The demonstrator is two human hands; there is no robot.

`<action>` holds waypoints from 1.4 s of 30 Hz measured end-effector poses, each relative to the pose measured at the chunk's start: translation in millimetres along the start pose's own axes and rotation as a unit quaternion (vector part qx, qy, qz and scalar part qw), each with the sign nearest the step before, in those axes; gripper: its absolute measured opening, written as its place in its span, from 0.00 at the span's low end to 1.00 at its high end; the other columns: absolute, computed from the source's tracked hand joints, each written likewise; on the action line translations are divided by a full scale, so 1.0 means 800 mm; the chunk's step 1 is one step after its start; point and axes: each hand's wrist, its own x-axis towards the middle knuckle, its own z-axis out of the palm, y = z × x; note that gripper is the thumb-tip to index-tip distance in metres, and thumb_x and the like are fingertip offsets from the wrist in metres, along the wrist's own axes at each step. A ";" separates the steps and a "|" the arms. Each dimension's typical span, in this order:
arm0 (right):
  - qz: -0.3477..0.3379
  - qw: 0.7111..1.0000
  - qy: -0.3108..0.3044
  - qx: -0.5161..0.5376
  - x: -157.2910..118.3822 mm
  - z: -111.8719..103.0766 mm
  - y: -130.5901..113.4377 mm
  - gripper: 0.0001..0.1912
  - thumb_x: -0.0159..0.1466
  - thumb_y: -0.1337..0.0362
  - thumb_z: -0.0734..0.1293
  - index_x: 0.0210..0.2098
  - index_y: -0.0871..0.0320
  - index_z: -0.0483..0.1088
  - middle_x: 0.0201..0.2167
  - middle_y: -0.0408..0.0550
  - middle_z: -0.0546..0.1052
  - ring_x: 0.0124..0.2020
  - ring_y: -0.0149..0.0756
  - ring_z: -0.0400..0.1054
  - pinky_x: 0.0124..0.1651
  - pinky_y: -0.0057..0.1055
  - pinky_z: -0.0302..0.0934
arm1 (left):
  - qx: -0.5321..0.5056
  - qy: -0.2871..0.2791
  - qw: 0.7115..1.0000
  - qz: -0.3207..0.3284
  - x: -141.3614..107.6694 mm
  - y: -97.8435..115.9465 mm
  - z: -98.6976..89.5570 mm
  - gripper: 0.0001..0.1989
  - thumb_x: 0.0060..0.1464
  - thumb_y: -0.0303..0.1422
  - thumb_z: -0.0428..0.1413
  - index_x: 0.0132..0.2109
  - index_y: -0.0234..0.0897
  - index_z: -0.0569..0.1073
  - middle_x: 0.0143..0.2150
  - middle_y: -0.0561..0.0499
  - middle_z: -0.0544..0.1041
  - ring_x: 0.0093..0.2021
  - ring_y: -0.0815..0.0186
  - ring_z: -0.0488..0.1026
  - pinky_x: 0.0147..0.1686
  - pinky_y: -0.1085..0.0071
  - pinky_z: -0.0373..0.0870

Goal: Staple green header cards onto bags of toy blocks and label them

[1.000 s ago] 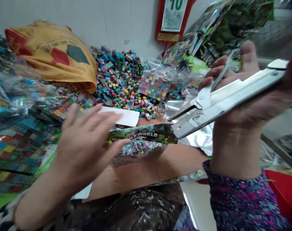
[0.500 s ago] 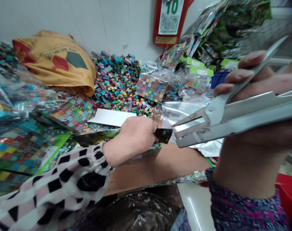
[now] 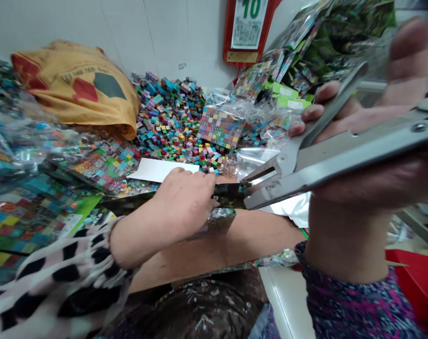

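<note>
My right hand holds a grey metal plier stapler. Its fingers go through the upper handle and its thumb is raised. The stapler's jaws are parted, with their tips at the right end of a dark printed card strip. My left hand is closed on this strip, fingers bent over its top edge. Below the strip hangs a clear bag, partly hidden behind my left hand. A plain white card strip lies just behind my left hand.
Loose colourful cubes are heaped against the wall beside a yellow bag. Packed cube blocks in clear film lie around. A brown board is in front, a red container at right, a calendar on the wall.
My left hand has slid left along the dark strip, baring more of its right part. The stapler has moved left so its jaws meet the strip's end. My right thumb has lifted.
</note>
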 end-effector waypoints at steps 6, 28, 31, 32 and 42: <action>-0.051 0.995 -0.080 -0.038 0.008 0.024 0.012 0.18 0.57 0.54 0.61 0.44 0.40 0.75 0.36 0.41 0.78 0.46 0.52 0.75 0.41 0.47 0.74 | -0.061 0.001 0.995 -0.084 -0.002 -0.001 0.002 0.10 0.58 0.36 0.55 0.35 0.39 0.80 0.31 0.43 0.81 0.33 0.50 0.79 0.30 0.62 0.68; 0.011 0.968 -0.189 -0.162 -0.009 0.059 0.056 0.32 0.50 0.57 0.71 0.55 0.40 0.65 0.39 0.42 0.74 0.34 0.46 0.71 0.34 0.43 0.65 | -0.129 0.043 0.990 -0.043 -0.011 -0.010 0.010 0.17 0.53 0.29 0.49 0.48 0.43 0.73 0.34 0.48 0.82 0.34 0.53 0.79 0.30 0.64 0.68; -0.004 0.958 -0.179 -0.224 -0.004 0.057 0.060 0.39 0.53 0.55 0.68 0.62 0.38 0.55 0.53 0.42 0.73 0.42 0.48 0.73 0.38 0.44 0.67 | -0.142 0.048 0.987 -0.055 -0.012 -0.011 0.005 0.22 0.51 0.30 0.48 0.54 0.40 0.68 0.35 0.45 0.81 0.33 0.50 0.79 0.31 0.60 0.69; -0.020 0.955 -0.173 -0.238 -0.002 0.057 0.062 0.38 0.54 0.55 0.68 0.63 0.37 0.55 0.59 0.40 0.70 0.42 0.47 0.72 0.38 0.43 0.68 | -0.143 0.047 0.987 -0.055 -0.012 -0.011 0.004 0.22 0.51 0.31 0.48 0.55 0.39 0.67 0.35 0.44 0.81 0.33 0.49 0.79 0.32 0.59 0.70; -0.061 0.964 -0.186 -0.178 0.009 0.073 0.079 0.25 0.57 0.68 0.64 0.53 0.47 0.63 0.41 0.39 0.74 0.20 0.27 0.60 0.23 0.31 0.59 | -0.142 0.061 0.987 -0.036 -0.011 -0.015 0.011 0.24 0.48 0.32 0.51 0.55 0.41 0.63 0.34 0.46 0.80 0.31 0.49 0.79 0.31 0.59 0.69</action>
